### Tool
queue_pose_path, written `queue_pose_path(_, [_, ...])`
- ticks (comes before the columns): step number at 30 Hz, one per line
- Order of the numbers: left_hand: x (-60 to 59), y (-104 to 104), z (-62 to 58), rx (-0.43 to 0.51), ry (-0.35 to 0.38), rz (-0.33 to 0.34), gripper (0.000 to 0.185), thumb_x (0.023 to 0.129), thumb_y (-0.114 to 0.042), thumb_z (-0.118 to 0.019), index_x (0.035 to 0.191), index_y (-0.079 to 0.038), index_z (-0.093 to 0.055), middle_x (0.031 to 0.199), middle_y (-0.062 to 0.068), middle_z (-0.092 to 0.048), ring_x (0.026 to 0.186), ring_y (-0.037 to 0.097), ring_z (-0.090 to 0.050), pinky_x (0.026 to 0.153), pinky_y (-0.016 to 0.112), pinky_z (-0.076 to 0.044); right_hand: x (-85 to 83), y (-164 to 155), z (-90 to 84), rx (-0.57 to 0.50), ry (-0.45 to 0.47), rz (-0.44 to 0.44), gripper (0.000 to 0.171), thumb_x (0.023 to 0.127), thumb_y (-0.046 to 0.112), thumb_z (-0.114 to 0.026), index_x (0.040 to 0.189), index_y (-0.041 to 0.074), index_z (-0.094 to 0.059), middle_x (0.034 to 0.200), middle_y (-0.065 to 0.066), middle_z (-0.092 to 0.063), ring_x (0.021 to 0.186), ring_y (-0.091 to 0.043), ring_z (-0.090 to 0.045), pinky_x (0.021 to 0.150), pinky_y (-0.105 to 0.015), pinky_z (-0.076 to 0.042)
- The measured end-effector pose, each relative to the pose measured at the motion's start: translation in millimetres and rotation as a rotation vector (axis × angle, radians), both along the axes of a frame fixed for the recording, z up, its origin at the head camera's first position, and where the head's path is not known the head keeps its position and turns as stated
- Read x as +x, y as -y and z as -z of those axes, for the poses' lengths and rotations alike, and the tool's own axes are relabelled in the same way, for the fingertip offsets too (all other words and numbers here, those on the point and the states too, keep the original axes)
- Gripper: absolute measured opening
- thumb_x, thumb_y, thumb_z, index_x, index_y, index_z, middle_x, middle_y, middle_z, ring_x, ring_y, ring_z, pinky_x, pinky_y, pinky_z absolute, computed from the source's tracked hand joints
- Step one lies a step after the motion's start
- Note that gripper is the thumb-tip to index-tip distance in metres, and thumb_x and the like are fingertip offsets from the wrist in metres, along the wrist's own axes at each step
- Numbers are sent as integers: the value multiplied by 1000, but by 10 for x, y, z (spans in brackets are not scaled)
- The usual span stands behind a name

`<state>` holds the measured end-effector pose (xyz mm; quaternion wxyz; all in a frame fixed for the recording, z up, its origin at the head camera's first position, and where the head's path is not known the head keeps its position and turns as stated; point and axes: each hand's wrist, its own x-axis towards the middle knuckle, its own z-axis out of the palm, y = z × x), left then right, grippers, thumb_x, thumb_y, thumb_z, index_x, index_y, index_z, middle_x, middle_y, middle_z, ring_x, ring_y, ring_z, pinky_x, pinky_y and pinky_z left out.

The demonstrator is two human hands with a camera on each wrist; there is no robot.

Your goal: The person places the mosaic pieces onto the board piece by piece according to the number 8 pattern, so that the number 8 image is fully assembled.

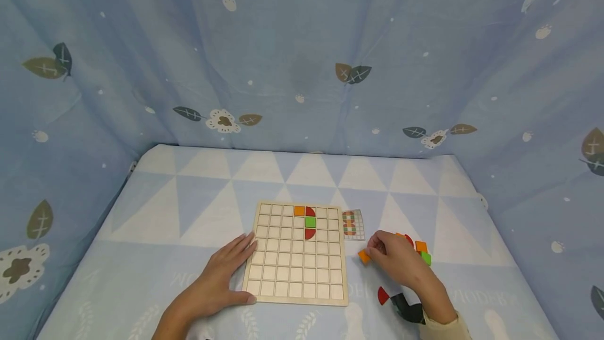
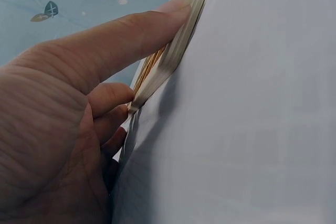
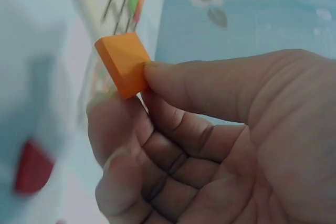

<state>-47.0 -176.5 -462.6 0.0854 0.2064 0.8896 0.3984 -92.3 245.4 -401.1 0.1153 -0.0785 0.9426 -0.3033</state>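
Note:
A wooden grid board [image 1: 282,276] lies on the cloth in the head view. Near its far edge sit an orange square tile [image 1: 299,210], a green square tile [image 1: 310,222] and two red curved pieces, one of them [image 1: 310,234] just below the green tile. My left hand [image 1: 214,281] rests against the board's left side, fingers extended, thumb [image 2: 157,27] on the edge. To the right of the board, my right hand [image 1: 398,260] pinches another orange square tile [image 3: 126,61] between thumb and fingertips.
A small printed pattern card [image 1: 354,225] lies beside the board's right edge. Past my right hand are loose pieces, including an orange tile [image 1: 421,246] and a green one [image 1: 426,258]. A red piece [image 1: 383,295] lies nearer, by a black object [image 1: 405,308] at my wrist.

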Motion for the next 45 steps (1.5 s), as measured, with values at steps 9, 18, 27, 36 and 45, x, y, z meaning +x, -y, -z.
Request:
queue_pose_path(9, [11, 20, 3, 10, 9, 0, 111, 72, -42, -93, 163, -9, -38, 173, 0, -23, 159, 30, -14, 118, 61, -12, -417, 495, -36, -89, -59, -277, 11, 100, 14, -72, 91, 15, -65, 76, 7, -58, 67, -10, -51, 61, -26, -46])
queue_pose_path(18, [3, 28, 1, 8, 7, 14, 110, 74, -44, -92, 163, -8, -38, 173, 2, -23, 159, 31, -14, 117, 62, -12, -772, 951, 40, -128, -94, -481, 8, 103, 11, -67, 96, 14, -67, 85, 9, -64, 73, -8, -58, 69, -30, -52])
queue_pose_path(27, [14, 36, -7, -4, 4, 3, 111, 72, -42, -93, 162, -9, -38, 173, 1, -23, 159, 30, -15, 118, 60, -12, -868, 1299, 75, 35, -102, -599, 10, 106, 11, -62, 98, 11, -69, 85, 7, -60, 69, -7, -55, 73, -33, -50])
queue_pose_path(36, [-1, 21, 1, -20, 14, 5, 110, 73, -42, -93, 163, -11, -38, 173, -2, -22, 159, 27, -14, 119, 57, -12, -830, 1370, 144, 130, -126, -572, 9, 106, 13, -63, 97, 15, -67, 88, 6, -57, 70, -9, -53, 68, -30, -48])
queue_pose_path(45, [10, 15, -13, -14, -4, 2, 110, 72, -39, -94, 162, -9, -39, 173, 1, -23, 159, 29, -16, 118, 58, -13, -762, 1368, 196, 144, -170, -551, 9, 104, 15, -67, 95, 18, -69, 93, 7, -59, 76, -9, -53, 69, -29, -48])
